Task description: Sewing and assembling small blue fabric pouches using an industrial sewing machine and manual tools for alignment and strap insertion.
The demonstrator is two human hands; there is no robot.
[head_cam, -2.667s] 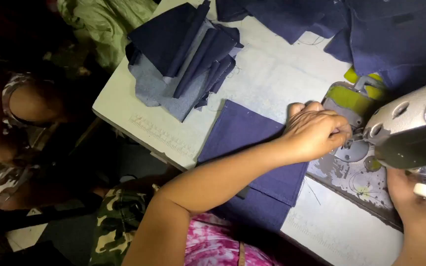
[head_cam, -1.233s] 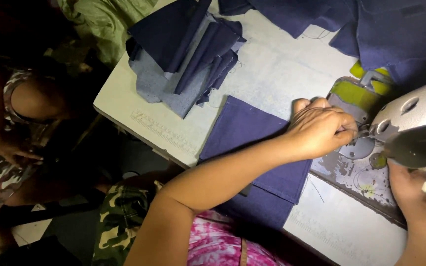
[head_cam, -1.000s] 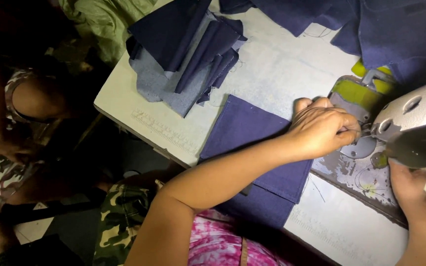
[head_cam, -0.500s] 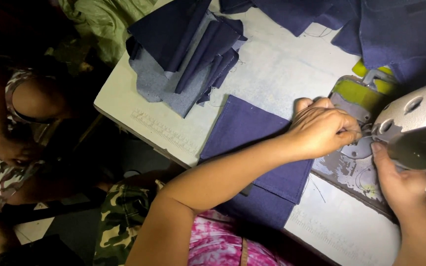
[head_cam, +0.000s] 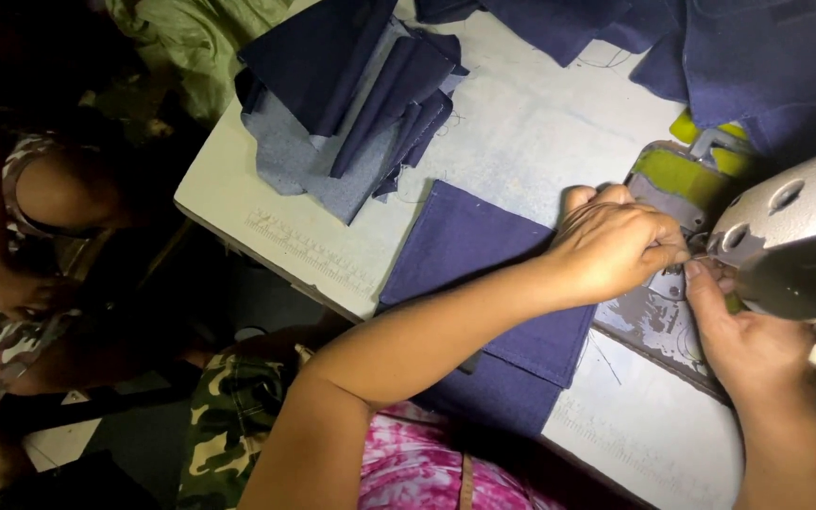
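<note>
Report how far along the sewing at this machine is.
Done: nothing finished can be told apart; a stack of cut navy pieces lies at the table's far corner. In hand: the left hand and right hand pinch together at the needle area of the sewing machine, with a navy panel under the left forearm. Left: no stitched seam shows on that panel.
</note>
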